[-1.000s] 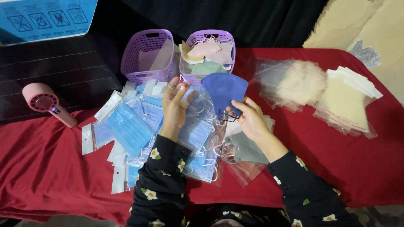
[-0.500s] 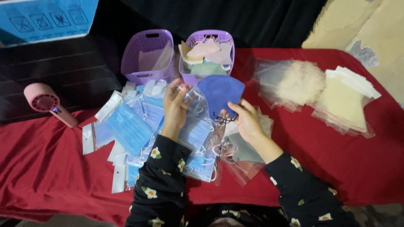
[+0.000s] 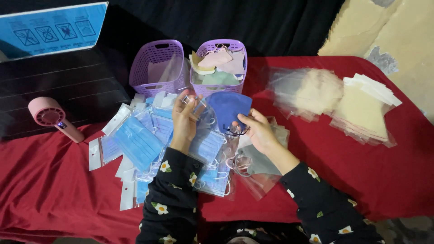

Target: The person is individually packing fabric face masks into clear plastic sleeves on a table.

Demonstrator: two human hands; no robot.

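While the head view is the only one on record, it shows both hands over a red cloth strewn with packaged masks. Compared with a second ago, the dark blue mask sits a little higher and nearer the right purple basket, and the left hand has closed in on the clear sleeve; the mask looks mostly free of its wrapper now, so the unwrapping step appears nearly done.

Right hand: fingers pinched on the lower edge of the dark blue mask, black ear loops dangling below. Left hand: fingers half curled, gripping a clear plastic sleeve just beside the mask.

Materials: the mask is soft, matte, folded to a rounded cone. The sleeve is thin, glossy, crinkled. Pale blue pleated masks in sleeves lie heaped under the left forearm. A grey mask lies under the right wrist. Right basket holds pastel masks; the left purple basket holds clear wrappers. Cream masks are stacked far right. A pink handheld fan lies left.
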